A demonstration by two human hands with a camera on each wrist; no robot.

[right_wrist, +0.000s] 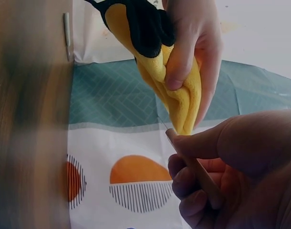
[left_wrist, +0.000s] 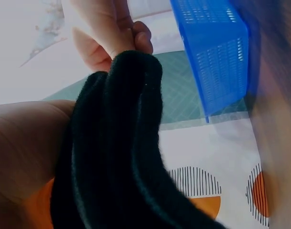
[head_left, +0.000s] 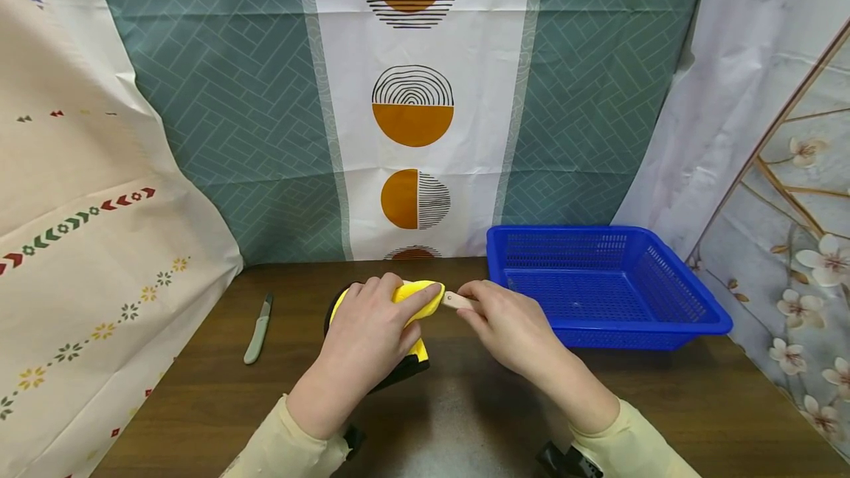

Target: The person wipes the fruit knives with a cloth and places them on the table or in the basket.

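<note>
A yellow and black cloth [head_left: 413,288] is bunched in my left hand [head_left: 372,330], pinched between thumb and fingers. Its dark side [left_wrist: 121,143] fills the middle of the left wrist view. My right hand [head_left: 514,327] grips a knife by its beige handle [right_wrist: 205,181]. Only a thin sliver of blade shows beside the cloth in the right wrist view; the folds hide the rest. Both hands are close together above the table, the cloth's tip meeting the handle's front end. To the left lies another knife with a pale green handle [head_left: 257,339], touched by neither hand.
A blue perforated plastic basket [head_left: 640,336] stands at the back right of the brown wooden table [head_left: 199,404], close to my right hand. Patterned curtains [head_left: 232,94] hang behind and along both sides.
</note>
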